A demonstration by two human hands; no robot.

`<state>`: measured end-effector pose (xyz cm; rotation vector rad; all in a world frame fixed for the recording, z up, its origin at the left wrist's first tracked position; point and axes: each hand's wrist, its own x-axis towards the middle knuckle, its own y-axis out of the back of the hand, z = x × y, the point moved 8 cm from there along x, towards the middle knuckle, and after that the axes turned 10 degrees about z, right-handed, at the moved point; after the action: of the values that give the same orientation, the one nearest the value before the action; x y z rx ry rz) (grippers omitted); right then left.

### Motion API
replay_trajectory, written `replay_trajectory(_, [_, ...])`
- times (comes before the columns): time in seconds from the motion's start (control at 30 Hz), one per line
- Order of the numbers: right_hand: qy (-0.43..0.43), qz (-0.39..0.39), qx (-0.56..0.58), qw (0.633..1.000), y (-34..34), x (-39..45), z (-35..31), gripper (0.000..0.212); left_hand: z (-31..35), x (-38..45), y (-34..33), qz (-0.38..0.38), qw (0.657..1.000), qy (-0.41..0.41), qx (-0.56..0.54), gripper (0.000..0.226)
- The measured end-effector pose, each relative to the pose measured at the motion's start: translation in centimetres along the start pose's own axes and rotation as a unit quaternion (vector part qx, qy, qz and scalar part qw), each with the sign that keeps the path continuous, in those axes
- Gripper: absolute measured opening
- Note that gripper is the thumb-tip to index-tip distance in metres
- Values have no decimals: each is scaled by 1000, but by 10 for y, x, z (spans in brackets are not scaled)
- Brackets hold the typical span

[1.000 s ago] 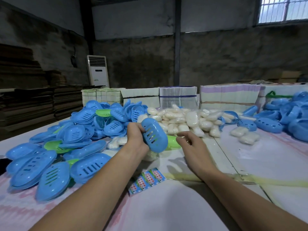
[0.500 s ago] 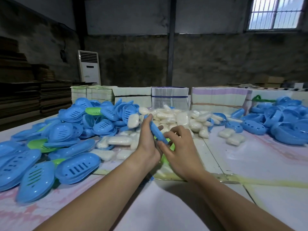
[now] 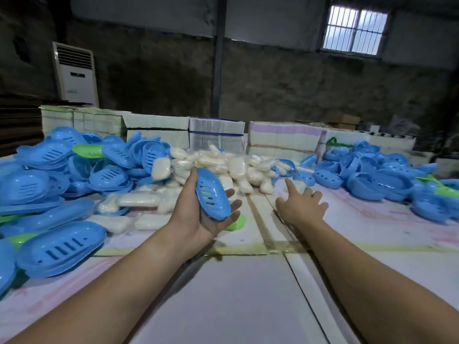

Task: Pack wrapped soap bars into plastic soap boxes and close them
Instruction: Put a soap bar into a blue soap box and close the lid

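Observation:
My left hand point(image 3: 198, 217) holds a blue slotted soap box half point(image 3: 211, 193) in its upturned palm, thumb along its far edge and fingers curled under it. My right hand point(image 3: 301, 206) hovers empty over the table to the right, fingers spread and pointing toward the blue box halves with round holes point(image 3: 323, 178). A heap of wrapped white soap bars point(image 3: 231, 167) lies just beyond both hands. A green box half point(image 3: 236, 223) peeks out on the table under my left hand.
A big pile of blue slotted box halves point(image 3: 57, 175) covers the table's left side, with a few green ones point(image 3: 88, 150). More blue halves point(image 3: 387, 177) are heaped at the right. Stacks of flat cartons point(image 3: 216, 131) line the far edge. Bare table point(image 3: 236, 294) lies near me.
My hands have parted. The left one has tipped the blue box half flat into its palm, and the right one has let go and swung out to the right.

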<state>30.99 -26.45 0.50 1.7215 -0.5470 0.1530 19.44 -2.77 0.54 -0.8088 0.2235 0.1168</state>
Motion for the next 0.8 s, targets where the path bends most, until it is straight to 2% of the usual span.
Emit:
replay_trajectory(0.1, [-28, -37, -67, 997, -9, 16, 26, 64, -5, 2, -3, -10, 1000, 13, 18, 59])
replay_trajectory(0.23, [-38, -58, -57, 996, -21, 26, 31, 57, -8, 4, -5, -25, 999, 28, 33, 65])
replay_trajectory(0.43, [-9, 41, -98, 994, -7, 33, 25, 36, 6, 10, 0, -28, 998, 12, 51, 71])
replay_trajectory(0.53, [16, 67, -52, 996, 1, 31, 14, 34, 6, 10, 2, -23, 998, 2, 50, 71])
replay_trajectory(0.63, [-21, 43, 86, 995, 9, 26, 7, 33, 2, 8, 1, -20, 998, 8, 55, 71])
replay_trajectory(0.7, [-65, -1, 253, 965, 17, 16, -7, 25, 2, 7, 1, -7, 998, 12, 55, 70])
replay_trajectory(0.73, [-90, -24, 365, 926, 21, 8, -18, 18, 2, 6, 1, 2, 999, 13, 50, 70])
replay_trajectory(0.8, [-150, -79, 567, 806, 26, -13, -42, 4, 0, 4, 2, 17, 999, 24, 20, 72])
